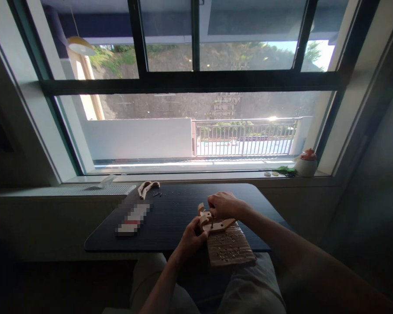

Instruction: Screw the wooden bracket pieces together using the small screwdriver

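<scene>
My left hand (pixel 193 237) pinches the left end of a pale wooden piece (pixel 218 226) with curved parts and dark holes. The piece rests on a thick wooden board (pixel 231 250), whose top is pitted with many small marks; the board juts past the table's near edge over my lap. Above the piece, my right hand (pixel 223 205) is closed around the top of a tool with a thin dark shaft (pixel 212 222). That shaft points down at the pale piece. My fingers hide the tool's upper end, so its exact kind does not show.
Curved pale wooden parts (pixel 147 189) lie at the table's far left beside several small dark screws (pixel 157 194). Nearer is a pixelated, light-coloured flat item (pixel 133 219) on the dark table (pixel 170 235). A white pot (pixel 305 165) stands on the windowsill.
</scene>
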A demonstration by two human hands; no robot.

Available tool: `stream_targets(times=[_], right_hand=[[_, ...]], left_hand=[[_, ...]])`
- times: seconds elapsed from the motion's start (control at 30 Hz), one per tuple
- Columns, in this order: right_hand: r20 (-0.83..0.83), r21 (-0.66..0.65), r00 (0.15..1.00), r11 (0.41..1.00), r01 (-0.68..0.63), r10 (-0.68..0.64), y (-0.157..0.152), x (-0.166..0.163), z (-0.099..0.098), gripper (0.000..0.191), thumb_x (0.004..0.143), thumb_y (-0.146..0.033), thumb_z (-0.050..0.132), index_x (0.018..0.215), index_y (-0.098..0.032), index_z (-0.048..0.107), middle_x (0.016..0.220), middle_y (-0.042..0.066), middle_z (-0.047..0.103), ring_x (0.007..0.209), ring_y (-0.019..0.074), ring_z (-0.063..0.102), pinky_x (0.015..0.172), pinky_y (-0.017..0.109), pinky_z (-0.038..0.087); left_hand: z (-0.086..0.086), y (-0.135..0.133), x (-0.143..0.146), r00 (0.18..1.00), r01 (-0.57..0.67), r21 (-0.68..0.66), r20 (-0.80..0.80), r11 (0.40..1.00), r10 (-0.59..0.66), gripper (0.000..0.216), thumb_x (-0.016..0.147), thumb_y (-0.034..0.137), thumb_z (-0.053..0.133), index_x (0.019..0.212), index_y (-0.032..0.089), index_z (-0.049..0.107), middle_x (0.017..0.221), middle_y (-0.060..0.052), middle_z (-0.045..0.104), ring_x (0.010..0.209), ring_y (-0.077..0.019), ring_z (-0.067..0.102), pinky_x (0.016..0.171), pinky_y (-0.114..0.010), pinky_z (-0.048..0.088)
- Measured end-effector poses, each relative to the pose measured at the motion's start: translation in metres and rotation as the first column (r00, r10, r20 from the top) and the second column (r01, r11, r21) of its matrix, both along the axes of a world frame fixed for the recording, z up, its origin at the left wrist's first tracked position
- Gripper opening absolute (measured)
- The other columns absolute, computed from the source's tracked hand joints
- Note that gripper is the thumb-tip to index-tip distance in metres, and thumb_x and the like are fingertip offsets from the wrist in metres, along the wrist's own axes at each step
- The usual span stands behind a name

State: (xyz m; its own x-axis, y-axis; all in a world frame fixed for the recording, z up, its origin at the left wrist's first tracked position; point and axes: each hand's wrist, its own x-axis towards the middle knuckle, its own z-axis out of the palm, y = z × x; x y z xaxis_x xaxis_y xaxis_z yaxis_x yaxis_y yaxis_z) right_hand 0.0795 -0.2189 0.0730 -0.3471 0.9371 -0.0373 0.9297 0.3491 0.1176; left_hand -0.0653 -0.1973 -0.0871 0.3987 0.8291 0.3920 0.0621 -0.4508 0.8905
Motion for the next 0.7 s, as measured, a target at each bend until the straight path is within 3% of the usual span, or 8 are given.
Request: stream_targets(times=[0.17,0.33,0.7], right_hand=[[-0.019,-0.031,0.999,0.999,-0.029,0.028,0.0015,0.0051,0.0076,0.036,0.076,-0.035,0.050,0.107,-0.018,0.057,0.092,0.010,0.068,0.079,0.0233,0.063,0.059,0.029,0.041],[-0.030,-0.058,0.991,0.990,-0.129,0.127,0.0035,0.0099,0.0095,0.025,0.080,-0.030,0.046,0.099,-0.021,0.059,0.094,0.006,0.067,0.082,0.0195,0.061,0.062,0.026,0.040],[-0.018,-0.008,0.991,0.991,-0.135,0.134,0.0028,0.0067,0.0022,0.029,0.085,-0.027,0.037,0.099,-0.015,0.059,0.093,0.013,0.067,0.085,0.0256,0.062,0.066,0.032,0.040]], left_hand=[[-0.0002,-0.0001,0.0004,0.999,0.034,-0.004,0.025,0.999,-0.034,0.028,0.073,0.020,0.057,0.101,0.015,0.057,0.087,-0.002,0.061,0.078,-0.0145,0.054,0.074,-0.024,0.044],[-0.0007,0.0001,-0.0005,1.000,0.028,-0.016,0.008,0.999,-0.028,0.028,0.073,0.020,0.057,0.100,0.015,0.057,0.090,-0.003,0.062,0.080,-0.0152,0.054,0.075,-0.025,0.043],[-0.0010,0.0034,-0.0008,0.999,0.023,-0.009,-0.025,1.000,-0.023,0.033,0.074,0.018,0.056,0.107,0.015,0.055,0.084,-0.001,0.058,0.075,-0.0141,0.051,0.072,-0.024,0.041]])
